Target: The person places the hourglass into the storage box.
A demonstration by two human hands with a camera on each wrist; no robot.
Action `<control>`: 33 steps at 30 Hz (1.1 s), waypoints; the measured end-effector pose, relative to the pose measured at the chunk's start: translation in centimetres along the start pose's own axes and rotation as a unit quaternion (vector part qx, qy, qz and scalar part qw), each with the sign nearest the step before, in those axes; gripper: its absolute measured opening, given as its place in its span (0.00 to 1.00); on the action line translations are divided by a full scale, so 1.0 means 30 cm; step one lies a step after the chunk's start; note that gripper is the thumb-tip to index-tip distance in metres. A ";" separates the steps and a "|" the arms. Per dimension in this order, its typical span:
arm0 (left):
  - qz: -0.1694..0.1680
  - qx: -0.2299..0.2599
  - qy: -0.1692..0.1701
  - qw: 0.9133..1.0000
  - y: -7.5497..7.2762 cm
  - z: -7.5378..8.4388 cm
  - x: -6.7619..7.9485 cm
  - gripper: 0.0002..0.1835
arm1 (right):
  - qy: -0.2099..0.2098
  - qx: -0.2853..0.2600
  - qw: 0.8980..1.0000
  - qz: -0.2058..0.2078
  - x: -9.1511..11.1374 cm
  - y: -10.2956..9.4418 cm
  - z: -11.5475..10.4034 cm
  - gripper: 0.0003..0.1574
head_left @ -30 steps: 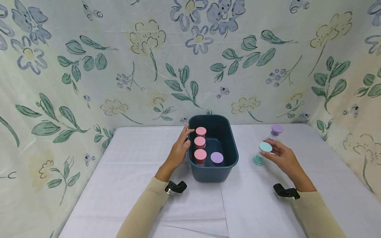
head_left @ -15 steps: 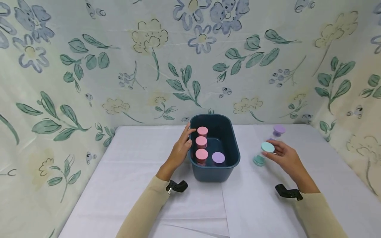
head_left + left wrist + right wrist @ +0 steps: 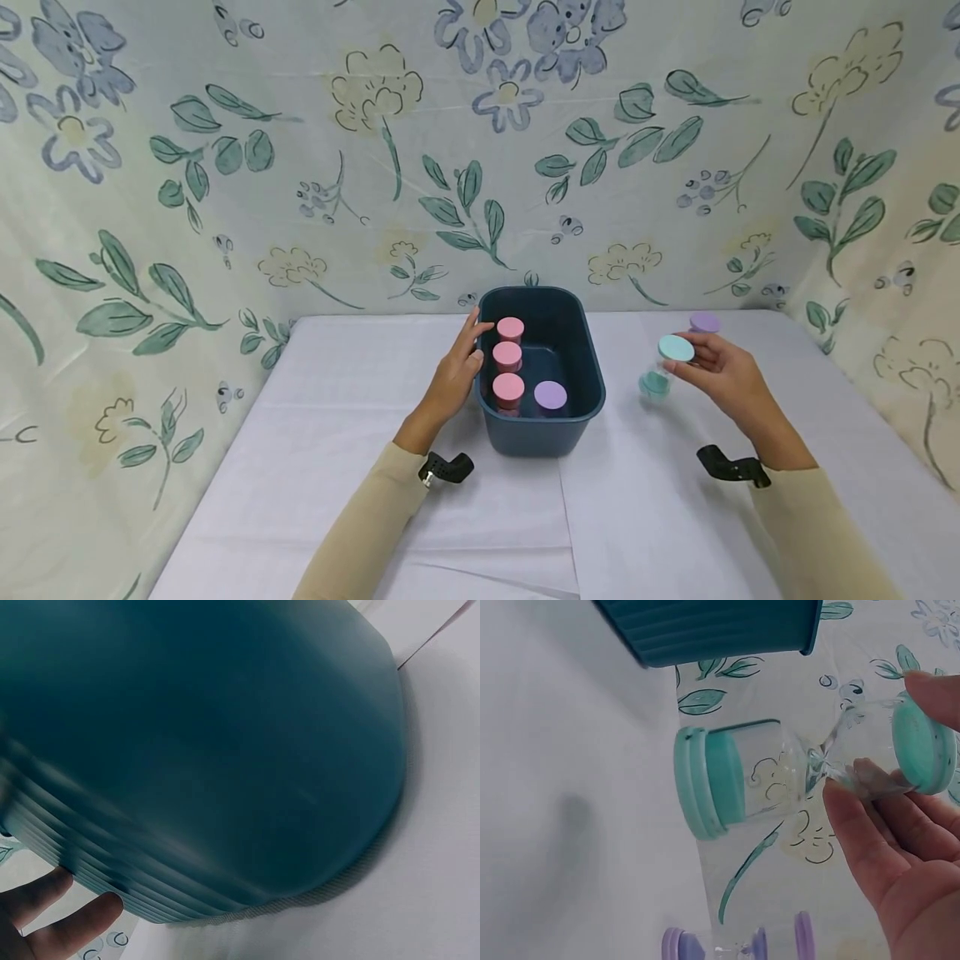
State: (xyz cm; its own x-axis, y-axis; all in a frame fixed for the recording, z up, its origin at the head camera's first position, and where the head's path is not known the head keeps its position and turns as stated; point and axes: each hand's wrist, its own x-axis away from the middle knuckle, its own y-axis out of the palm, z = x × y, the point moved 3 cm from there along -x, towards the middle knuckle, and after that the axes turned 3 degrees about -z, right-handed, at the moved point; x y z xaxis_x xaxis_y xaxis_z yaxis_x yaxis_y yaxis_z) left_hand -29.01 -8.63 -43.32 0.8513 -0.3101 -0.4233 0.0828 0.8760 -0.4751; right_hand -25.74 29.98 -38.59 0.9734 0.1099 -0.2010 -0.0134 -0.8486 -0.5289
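My right hand (image 3: 720, 371) pinches a teal-capped sand timer (image 3: 761, 776) between thumb and fingers near its upper end. Its clear glass narrows at a waist, and teal sand sits in the lower bulb beside the lower cap. In the right wrist view, a gap shows between the timer and the table. My left hand (image 3: 450, 379) rests with extended fingers against the left side of a dark blue bin (image 3: 542, 437). Inside the bin stand pink-capped timers (image 3: 507, 356) in a row along the left, and a purple-capped timer (image 3: 551, 395) at the front right.
A purple-capped sand timer (image 3: 704, 322) stands behind my right hand, partly hidden. White cloth (image 3: 360, 358) covers the table. A floral fabric backdrop (image 3: 315, 208) rises directly behind the bin and wraps round both sides.
My right hand has lifted the teal sand timer slightly up off the table. The left hand and the bin stay in place.
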 end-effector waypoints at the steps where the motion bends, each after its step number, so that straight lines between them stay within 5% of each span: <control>1: 0.001 0.000 0.001 1.000 0.000 0.001 0.000 0.25 | -0.003 0.001 1.000 0.001 -0.003 -0.002 -0.011 0.36; 33: -0.003 -0.002 -0.002 1.000 -0.001 0.001 0.002 0.25 | -0.042 -0.001 0.998 -0.037 -0.121 0.008 -0.342 0.37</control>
State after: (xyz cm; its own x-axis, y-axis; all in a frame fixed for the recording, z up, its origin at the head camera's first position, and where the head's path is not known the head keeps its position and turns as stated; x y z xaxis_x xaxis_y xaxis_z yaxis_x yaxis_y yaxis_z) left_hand -28.96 -8.67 -43.31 0.8530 -0.3143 -0.4168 0.0868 0.8727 -0.4804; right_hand -26.94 24.06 -29.53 0.9489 0.2160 -0.2299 0.0592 -0.8377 -0.5429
